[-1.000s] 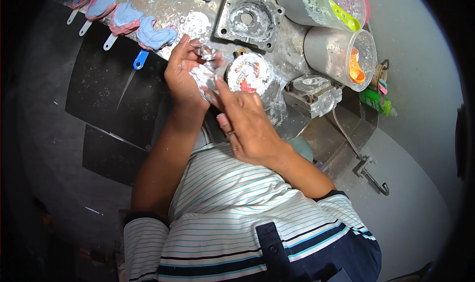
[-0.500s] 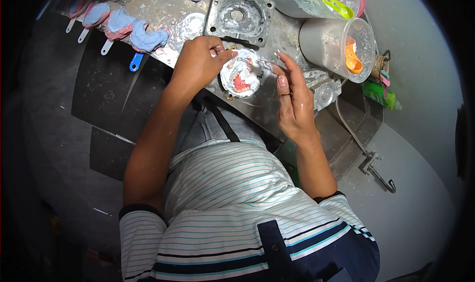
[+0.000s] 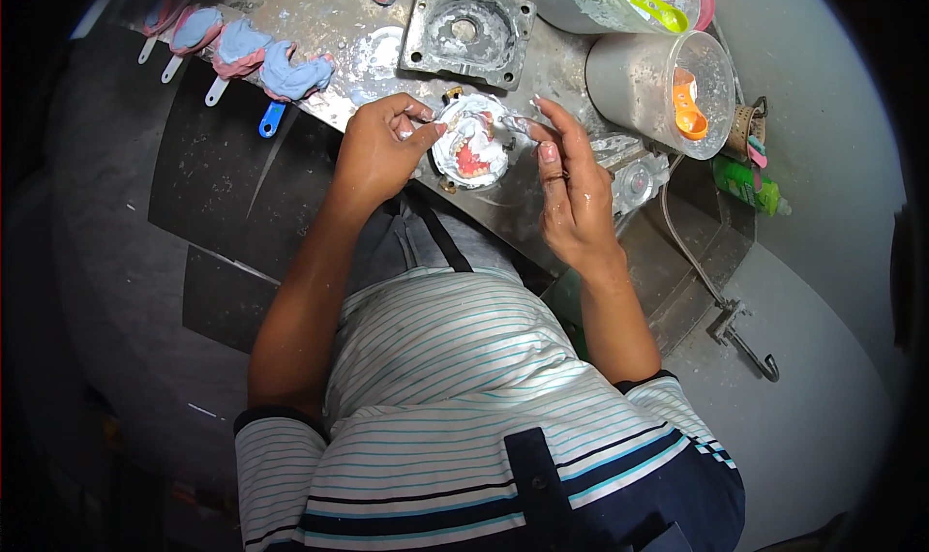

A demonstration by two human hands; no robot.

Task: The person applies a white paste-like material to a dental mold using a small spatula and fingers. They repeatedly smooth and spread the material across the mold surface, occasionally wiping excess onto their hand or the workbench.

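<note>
A round metal flask (image 3: 440, 165) filled with wet white plaster sits near the bench's front edge. Set in the plaster is a denture (image 3: 471, 159) with a pink base and pale teeth. My left hand (image 3: 382, 150) is at the flask's left rim, its fingers loosely bent and the thumb apart from them, with nothing visible between. On the other side, my right hand (image 3: 579, 189) has its fingers spread. Its plaster-smeared fingertip reaches to the flask's right rim. White smears mark both hands.
Behind the flask lies a square metal mould half (image 3: 416, 44). Plastic tubs (image 3: 629, 78) with an orange scoop (image 3: 689, 117) and a green scoop (image 3: 658, 8) stand at right. Impression trays (image 3: 295, 73) with blue and pink material line the left edge. A metal piece (image 3: 637, 179) lies right.
My left hand has drawn back a little from the plaster to the flask's left rim. My right hand stays nearly in place, its fingers shifted slightly.
</note>
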